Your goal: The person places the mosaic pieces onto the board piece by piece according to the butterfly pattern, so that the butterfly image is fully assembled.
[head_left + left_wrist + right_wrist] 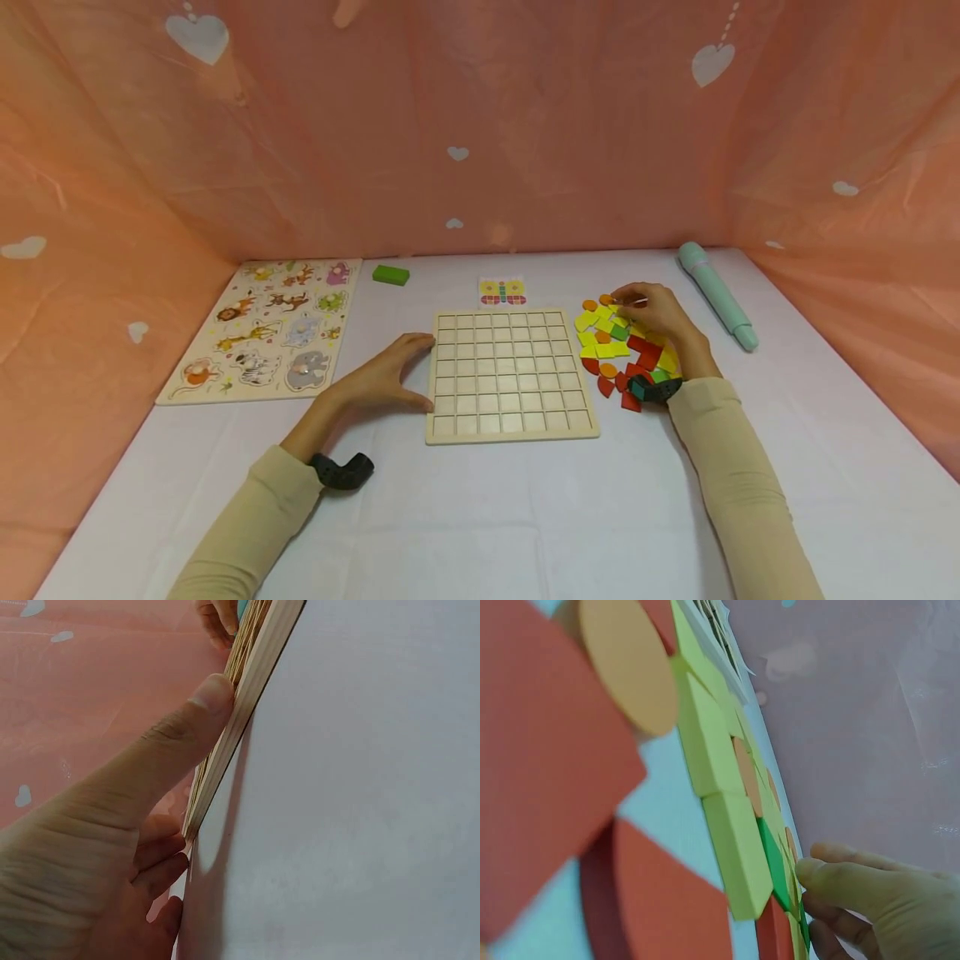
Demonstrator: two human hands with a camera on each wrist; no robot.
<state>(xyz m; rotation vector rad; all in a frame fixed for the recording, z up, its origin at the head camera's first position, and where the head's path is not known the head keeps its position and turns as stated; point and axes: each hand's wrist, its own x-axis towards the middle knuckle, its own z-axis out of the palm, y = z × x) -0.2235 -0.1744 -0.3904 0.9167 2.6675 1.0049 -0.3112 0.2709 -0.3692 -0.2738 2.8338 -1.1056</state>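
Head view up, and here's how it stands from my seat: the wooden grid board [512,377] lies flat in the middle, near enough square, so I read no long axis there. The loose coloured pieces [607,351] are the ones with a direction, strung out in a patch along the board's right side, running from its far end toward the near one, and the right hand [660,312] is plainly the nearer of the two!

That hand is at the far end of the patch, fingertips drawn close together, tips down. Is a piece caught between them? I can't tell, not even from the right wrist. An orange disc [606,299] sits just beside those tips on their left; yellow pieces [604,312] lie on the near side of them.

Over on the left, the left hand [382,375] has thumb and fingers spread along the board's left edge, thumb toward the near corner, touching rather than pinching.

So here's the relation I'd call decisive: from the right fingertips, the grid lies leftward and toward me, right beside the patch, while a butterfly card [502,292] sits just beyond the board's far edge
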